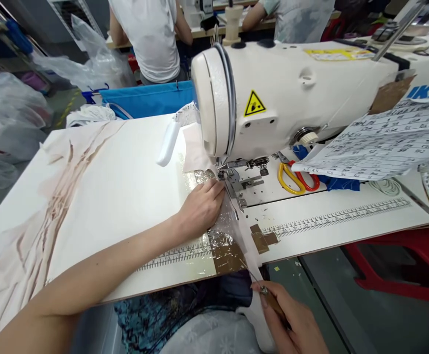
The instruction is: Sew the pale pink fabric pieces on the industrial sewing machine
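Observation:
A strip of pale pink fabric (247, 241) runs from under the needle area of the white sewing machine (291, 93), over the table's front edge and toward my lap. Close beside the presser foot (223, 172), my left hand (203, 209) has its fingers bent and pressed together on the strip's edge; the fingertips are partly hidden. My right hand (291, 317) is closed around the wooden handle of an awl (275, 305). The awl's thin metal point reaches up to the strip near the table edge. Behind the needle, more pink fabric (195, 150) lies on the table.
Gathered pink fabric pieces (59, 211) lie along the table's left side. Yellow-and-red scissors (299, 178) rest right of the needle, below printed paper sheets (380, 140). A red stool (402, 265) stands at right. Plastic bags (8, 118) fill the left floor; two people sit beyond.

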A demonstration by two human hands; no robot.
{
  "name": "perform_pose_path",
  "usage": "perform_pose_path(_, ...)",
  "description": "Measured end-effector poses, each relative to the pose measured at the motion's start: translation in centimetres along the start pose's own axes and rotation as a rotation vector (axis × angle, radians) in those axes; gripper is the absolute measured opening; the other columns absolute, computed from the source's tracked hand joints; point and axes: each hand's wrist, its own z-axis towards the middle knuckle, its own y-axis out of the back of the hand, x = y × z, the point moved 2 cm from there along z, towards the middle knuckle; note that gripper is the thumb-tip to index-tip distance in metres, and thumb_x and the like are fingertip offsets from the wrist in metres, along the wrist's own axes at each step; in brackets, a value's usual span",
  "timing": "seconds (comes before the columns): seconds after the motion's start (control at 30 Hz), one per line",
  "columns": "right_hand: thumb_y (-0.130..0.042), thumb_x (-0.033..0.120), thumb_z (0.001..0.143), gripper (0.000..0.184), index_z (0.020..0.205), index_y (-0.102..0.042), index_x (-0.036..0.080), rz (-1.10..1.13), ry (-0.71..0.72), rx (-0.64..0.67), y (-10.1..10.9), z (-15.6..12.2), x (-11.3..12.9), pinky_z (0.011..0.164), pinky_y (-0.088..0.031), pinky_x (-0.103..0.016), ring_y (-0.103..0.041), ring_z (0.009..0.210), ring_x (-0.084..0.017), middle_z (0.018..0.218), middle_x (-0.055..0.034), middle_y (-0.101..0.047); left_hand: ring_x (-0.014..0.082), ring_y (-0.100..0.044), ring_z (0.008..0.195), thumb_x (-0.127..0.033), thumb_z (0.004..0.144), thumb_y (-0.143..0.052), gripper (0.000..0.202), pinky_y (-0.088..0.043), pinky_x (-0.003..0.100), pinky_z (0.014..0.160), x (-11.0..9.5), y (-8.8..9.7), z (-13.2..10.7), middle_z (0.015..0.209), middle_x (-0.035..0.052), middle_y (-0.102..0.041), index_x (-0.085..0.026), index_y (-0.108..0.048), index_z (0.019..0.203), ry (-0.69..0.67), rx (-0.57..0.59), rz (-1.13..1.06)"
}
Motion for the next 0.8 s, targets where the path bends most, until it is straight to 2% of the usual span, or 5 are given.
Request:
perform_pose_path(0.17,-0.042,0.027,0.104,0.02,0.116,-0.058,0.026,0.053,-0.046,-0.002,0.7,0.0,-0.4,0.057,-0.055,-0.018,-0.071,0.063,-0.014,0.081,-0.0025,-0.073,0.0295,-0.054,0.119,-0.01,0.098,-0.037,0.038,-0.052,0.041,0.096,-0.4,0.0,-0.8,0.132,0.0209,-0.06,0.001,-0.057,0.127,-0.063,-0.03,-0.002)
perform_pose_path(0.33,-0.046,0.029,0.102,0.02,0.113,-0.063,0.027,0.084,-0.053,-0.031,1.0,-0.1,-0.7,0.062,-0.056,-0.017,-0.072,0.068,-0.015,0.08,-0.0028,-0.074,0.0294,-0.056,0.121,-0.009,0.097,-0.036,0.039,-0.051,0.042,0.095,-0.5,-0.3,-1.0,0.134,0.0204,-0.061,-0.001,-0.058,0.128,-0.077,-0.011,0.039)
perform_pose_path(0.53,-0.053,0.041,0.099,0.026,0.11,-0.069,0.025,0.287,-0.24,-0.049,0.8,0.0,-1.4,0.069,-0.058,-0.022,-0.071,0.075,-0.019,0.085,-0.0059,-0.074,0.0289,-0.058,0.118,-0.01,0.096,-0.04,0.038,-0.051,0.04,0.096,-0.3,-0.3,-1.0,0.132,0.0196,-0.063,0.0,-0.06,0.126,-0.078,-0.041,0.029)
perform_pose_path(0.63,-0.061,0.048,0.094,0.028,0.104,-0.072,0.024,0.526,-0.418,-0.046,0.3,0.3,-1.7,0.065,-0.055,-0.022,-0.066,0.073,-0.018,0.089,-0.0056,-0.072,0.0295,-0.058,0.121,-0.012,0.097,-0.041,0.038,-0.052,0.042,0.098,0.1,-0.4,-1.0,0.132,0.0188,-0.063,0.001,-0.06,0.127,-0.063,-0.055,-0.015)
perform_pose_path(0.8,-0.082,0.053,0.074,0.033,0.092,-0.075,0.027,1.246,-0.636,-0.144,-2.2,1.1,-1.2,0.057,-0.05,-0.024,-0.059,0.063,-0.016,0.071,-0.0006,-0.065,0.0278,-0.058,0.124,-0.016,0.098,-0.038,0.041,-0.052,0.045,0.103,1.1,-0.7,-0.8,0.132,0.015,-0.065,-0.002,-0.06,0.129,-0.017,-0.064,-0.094)
